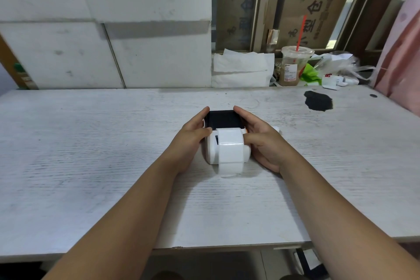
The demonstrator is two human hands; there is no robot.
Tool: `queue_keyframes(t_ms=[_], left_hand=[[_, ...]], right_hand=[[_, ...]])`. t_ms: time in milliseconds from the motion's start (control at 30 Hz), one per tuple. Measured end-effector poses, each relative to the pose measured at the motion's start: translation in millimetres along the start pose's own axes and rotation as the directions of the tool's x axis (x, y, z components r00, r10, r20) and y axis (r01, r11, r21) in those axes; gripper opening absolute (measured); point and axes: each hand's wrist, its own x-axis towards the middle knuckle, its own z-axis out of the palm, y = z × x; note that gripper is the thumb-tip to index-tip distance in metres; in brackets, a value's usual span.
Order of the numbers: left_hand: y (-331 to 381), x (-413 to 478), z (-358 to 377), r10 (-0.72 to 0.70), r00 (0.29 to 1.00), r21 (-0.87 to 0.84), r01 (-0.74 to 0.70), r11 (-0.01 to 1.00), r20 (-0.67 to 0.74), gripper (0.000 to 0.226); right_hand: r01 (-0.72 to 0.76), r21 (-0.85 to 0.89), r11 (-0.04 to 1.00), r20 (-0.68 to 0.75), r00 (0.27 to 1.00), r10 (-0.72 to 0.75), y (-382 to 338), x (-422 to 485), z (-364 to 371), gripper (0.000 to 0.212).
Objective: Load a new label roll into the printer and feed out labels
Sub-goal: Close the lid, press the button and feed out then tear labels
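Left hand grip was closed on the printer's left side, thumb on top. Right hand clasped the right side likewise. Printer sat mid-desk between both hands; label strip hung over its front. Its small print was unreadable.

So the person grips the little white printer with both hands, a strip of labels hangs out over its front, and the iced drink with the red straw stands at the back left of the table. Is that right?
Not quite. The head view shows both the left hand and right hand gripping the white printer, with the strip of labels hanging over its front, but the iced drink with the red straw stands at the back right of the table, not the back left.
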Motion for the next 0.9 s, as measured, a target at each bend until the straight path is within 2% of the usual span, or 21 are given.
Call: queue_keyframes(t_ms=[900], left_hand=[[2.5, -3.5, 3.3, 0.014, 1.000, 0.035, -0.015, 0.999, 0.016, 0.055]], right_hand=[[0.022, -0.035, 0.999, 0.005, 1.000, -0.022, 0.1, -0.4, 3.1, 0.073]])
